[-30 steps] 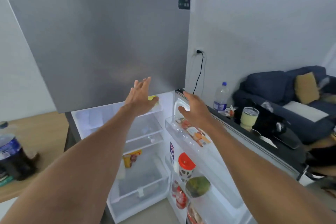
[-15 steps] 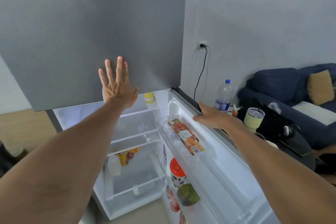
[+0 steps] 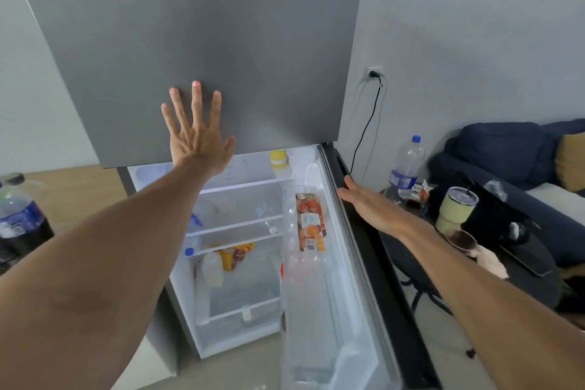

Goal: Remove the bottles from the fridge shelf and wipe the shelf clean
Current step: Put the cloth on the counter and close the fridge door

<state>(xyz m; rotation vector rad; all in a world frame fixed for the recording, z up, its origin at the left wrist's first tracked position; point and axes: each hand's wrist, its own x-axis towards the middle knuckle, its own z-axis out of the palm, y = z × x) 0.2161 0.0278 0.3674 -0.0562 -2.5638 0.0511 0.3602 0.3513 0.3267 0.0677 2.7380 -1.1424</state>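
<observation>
The fridge's lower compartment stands open, with white wire-edged shelves (image 3: 240,225) inside. A small clear bottle with a blue cap (image 3: 193,231) stands at the left of the middle shelf. Below it are a white jug (image 3: 212,267) and a yellow packet (image 3: 235,255). A yellow-lidded jar (image 3: 278,159) sits on the top shelf. A juice carton (image 3: 311,222) lies in the upper bin of the open door (image 3: 345,279). My left hand (image 3: 198,133) is pressed flat, fingers spread, on the grey freezer door (image 3: 196,25). My right hand (image 3: 368,204) rests flat on the open door's dark top edge, holding nothing.
A dark soda bottle (image 3: 19,228) stands on a wooden surface at the left. To the right, a small dark table (image 3: 519,275) bears a water bottle (image 3: 407,165), a pale green tumbler (image 3: 456,210) and a glass. A blue sofa (image 3: 506,149) sits behind; a cable hangs from a wall socket (image 3: 373,74).
My left hand rose from the top shelf to lie flat on the freezer door. My right hand left the door bin and slid to the door's outer edge.
</observation>
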